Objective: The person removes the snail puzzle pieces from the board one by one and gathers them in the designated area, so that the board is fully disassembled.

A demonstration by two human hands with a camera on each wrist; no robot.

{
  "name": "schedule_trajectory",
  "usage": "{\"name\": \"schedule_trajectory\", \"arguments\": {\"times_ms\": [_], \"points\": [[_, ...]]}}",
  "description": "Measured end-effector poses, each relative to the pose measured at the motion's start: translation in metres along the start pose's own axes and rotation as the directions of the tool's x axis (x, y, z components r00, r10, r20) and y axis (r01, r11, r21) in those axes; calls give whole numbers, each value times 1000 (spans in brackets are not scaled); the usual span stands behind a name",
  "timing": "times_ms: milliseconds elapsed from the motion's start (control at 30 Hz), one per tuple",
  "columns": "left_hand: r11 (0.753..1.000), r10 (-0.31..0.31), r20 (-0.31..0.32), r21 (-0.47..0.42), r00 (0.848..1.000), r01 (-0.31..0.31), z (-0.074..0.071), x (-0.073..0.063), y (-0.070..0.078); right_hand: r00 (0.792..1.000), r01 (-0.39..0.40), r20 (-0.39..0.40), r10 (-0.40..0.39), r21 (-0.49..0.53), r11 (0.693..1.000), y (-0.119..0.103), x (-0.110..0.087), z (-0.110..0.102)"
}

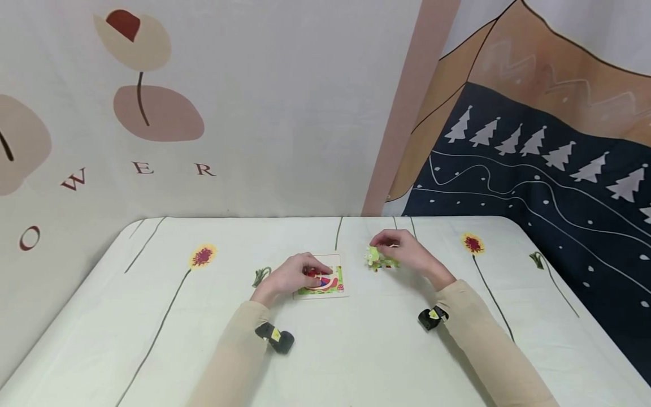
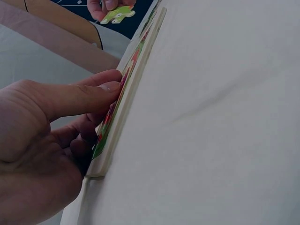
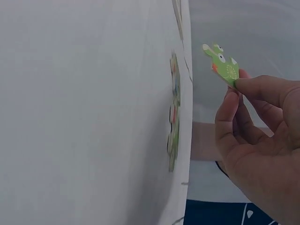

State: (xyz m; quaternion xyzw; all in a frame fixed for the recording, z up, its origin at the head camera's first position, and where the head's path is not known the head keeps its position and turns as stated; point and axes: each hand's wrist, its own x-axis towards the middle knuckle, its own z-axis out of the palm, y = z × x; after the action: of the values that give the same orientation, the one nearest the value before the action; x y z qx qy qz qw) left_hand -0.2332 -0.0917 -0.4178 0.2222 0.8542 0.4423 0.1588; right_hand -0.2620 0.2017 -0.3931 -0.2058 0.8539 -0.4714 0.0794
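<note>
A small tray puzzle [image 1: 320, 297] with a pale frame and a colourful picture lies on the white-covered table. My left hand [image 1: 291, 275] rests over its left side, with the thumb [image 2: 96, 99] and fingertips touching the picture surface. To the right, my right hand [image 1: 405, 252] pinches a green puzzle piece [image 3: 227, 69] printed with cartoon eyes, between thumb and fingers. It is raised above the table. Below that hand lie several loose puzzle pieces [image 3: 175, 112], partly covered by it in the head view.
The cloth [image 1: 351, 356] on the table carries printed flowers with long stems. A patterned curtain [image 1: 285, 113] hangs right behind the back edge. Each wrist wears a small black camera [image 1: 281, 341].
</note>
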Motion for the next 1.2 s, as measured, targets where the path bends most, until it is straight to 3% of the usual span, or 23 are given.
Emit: {"name": "schedule_trajectory", "arguments": {"times_ms": [500, 933, 1200], "points": [[1000, -2, -1, 11, 1000, 2, 0, 0, 0, 998, -63, -28, 62, -43, 997, 18, -17, -20], [1000, 2, -8, 15, 1000, -1, 1, 0, -1, 999, -46, -32, 43, -94, 995, 25, -24, -35], [999, 36, -13, 27, 999, -36, 2, -1, -2, 995, -95, -21, 93, -137, 986, 29, -28, -45]]}}
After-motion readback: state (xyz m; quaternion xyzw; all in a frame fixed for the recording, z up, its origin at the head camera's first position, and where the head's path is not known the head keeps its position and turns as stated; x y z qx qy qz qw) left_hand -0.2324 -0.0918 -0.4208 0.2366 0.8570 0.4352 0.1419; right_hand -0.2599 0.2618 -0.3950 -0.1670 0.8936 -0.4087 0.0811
